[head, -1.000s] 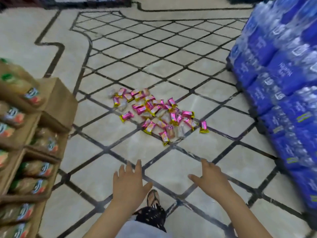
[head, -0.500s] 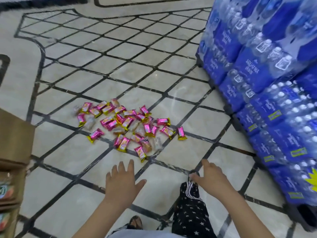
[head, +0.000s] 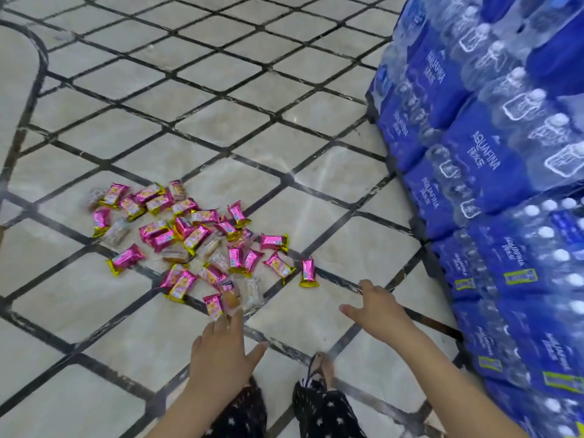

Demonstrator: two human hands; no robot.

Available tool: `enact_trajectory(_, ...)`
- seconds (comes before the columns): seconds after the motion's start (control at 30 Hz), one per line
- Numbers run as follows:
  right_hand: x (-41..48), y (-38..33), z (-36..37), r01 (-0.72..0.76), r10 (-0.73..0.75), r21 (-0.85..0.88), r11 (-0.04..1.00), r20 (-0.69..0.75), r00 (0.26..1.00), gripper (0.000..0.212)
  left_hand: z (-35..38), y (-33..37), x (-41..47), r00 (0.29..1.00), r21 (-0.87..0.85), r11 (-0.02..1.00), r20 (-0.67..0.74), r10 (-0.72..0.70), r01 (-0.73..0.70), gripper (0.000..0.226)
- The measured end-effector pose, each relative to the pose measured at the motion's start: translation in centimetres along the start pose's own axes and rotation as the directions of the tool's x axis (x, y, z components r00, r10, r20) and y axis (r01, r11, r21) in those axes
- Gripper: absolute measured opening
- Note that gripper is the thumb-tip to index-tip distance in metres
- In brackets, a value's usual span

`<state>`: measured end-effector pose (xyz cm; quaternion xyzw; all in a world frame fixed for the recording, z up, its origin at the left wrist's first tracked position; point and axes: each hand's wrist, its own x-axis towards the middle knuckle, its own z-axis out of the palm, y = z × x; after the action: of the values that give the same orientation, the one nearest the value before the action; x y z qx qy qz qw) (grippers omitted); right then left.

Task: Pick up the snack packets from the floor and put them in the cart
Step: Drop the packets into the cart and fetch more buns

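Several small pink-and-gold snack packets (head: 196,235) lie scattered in a loose heap on the tiled floor, with a few clear-wrapped ones among them. My left hand (head: 221,352) is stretched out flat, fingers straight, its fingertips just short of the nearest packet (head: 213,306). My right hand (head: 377,308) reaches forward with relaxed fingers, holding nothing, a little to the right of a lone pink packet (head: 308,273). No cart is in view.
A tall stack of blue shrink-wrapped water bottle packs (head: 493,191) fills the right side, close to my right arm. My legs in dark star-print trousers and a sandalled foot (head: 319,371) stand below the hands. Beige floor tiles (head: 221,121) with dark lines stretch ahead.
The view has closed in on the packets and swung right; the shelf of boxes at the left has left the frame. Both hands have reached nearer to the heap.
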<state>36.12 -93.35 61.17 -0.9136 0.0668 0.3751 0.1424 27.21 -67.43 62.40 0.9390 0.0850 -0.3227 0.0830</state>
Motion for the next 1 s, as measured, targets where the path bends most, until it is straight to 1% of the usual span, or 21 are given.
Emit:
enact_trajectory(0.1,9.3,1.0,3.0,-0.043,0.042,0.071,0.997,0.015,0.999,0.075,4.0,0.8,8.3,0.999,-0.078,0.997,0.036,0.032,-0.029,0.081)
enact_trajectory(0.2,19.8,2.3,8.7,-0.068,0.067,0.127,0.990,0.011,0.998,0.074,10.6,0.8,18.6,0.997,-0.103,0.994,0.059,0.040,-0.034,0.084)
enact_trajectory(0.3,30.4,3.6,15.5,-0.087,0.086,0.183,0.979,0.015,0.996,0.074,18.3,0.5,29.4,0.997,-0.137,0.991,0.081,0.016,-0.005,0.087)
enact_trajectory(0.37,37.5,4.7,20.1,-0.090,0.092,0.201,0.975,0.000,0.996,0.077,23.5,0.2,36.5,0.996,-0.184,0.982,0.085,-0.032,0.047,0.087)
enact_trajectory(0.43,43.8,5.8,24.2,-0.082,0.087,0.211,0.974,-0.011,0.996,0.083,28.2,0.1,42.9,0.992,-0.316,0.942,0.082,-0.095,0.116,0.088)
enact_trajectory(0.5,49.2,6.9,27.9,-0.069,0.075,0.224,0.972,-0.021,0.997,0.085,32.6,-0.1,48.6,0.987,-0.503,0.850,0.054,-0.153,0.159,0.091)
enact_trajectory(0.57,53.5,7.9,31.0,-0.045,0.057,0.235,0.971,-0.045,0.997,0.084,36.6,-0.5,53.5,0.979,-0.627,0.762,0.005,-0.204,0.162,0.097)
enact_trajectory(0.67,58.6,9.1,34.7,-0.004,0.033,0.285,0.958,-0.098,0.995,0.084,40.9,-1.2,58.8,0.959,-0.718,0.685,-0.091,-0.267,0.123,0.102)
enact_trajectory(0.77,60.6,9.5,36.5,0.037,0.026,0.372,0.927,-0.163,0.986,0.085,42.4,-1.7,61.0,0.950,-0.794,0.602,-0.119,-0.288,0.083,0.100)
enact_trajectory(0.83,60.7,9.5,36.8,0.035,0.026,0.365,0.930,-0.160,0.987,0.088,42.1,-1.9,61.7,0.954,-0.815,0.573,-0.095,-0.283,0.089,0.092)
enact_trajectory(0.9,60.7,9.4,36.9,-0.001,0.053,0.392,0.920,-0.122,0.991,0.090,41.6,-1.6,62.0,0.957,-0.832,0.542,-0.049,-0.285,0.119,0.090)
enact_trajectory(0.93,60.6,9.3,37.1,-0.019,0.070,0.409,0.912,-0.112,0.991,0.092,41.6,-1.4,62.3,0.957,-0.844,0.517,-0.018,-0.291,0.142,0.097)
enact_trajectory(1.0,60.5,8.9,37.8,-0.043,0.101,0.391,0.919,-0.128,0.987,0.090,42.3,-1.1,63.6,0.954,-0.848,0.503,0.008,-0.301,0.166,0.116)
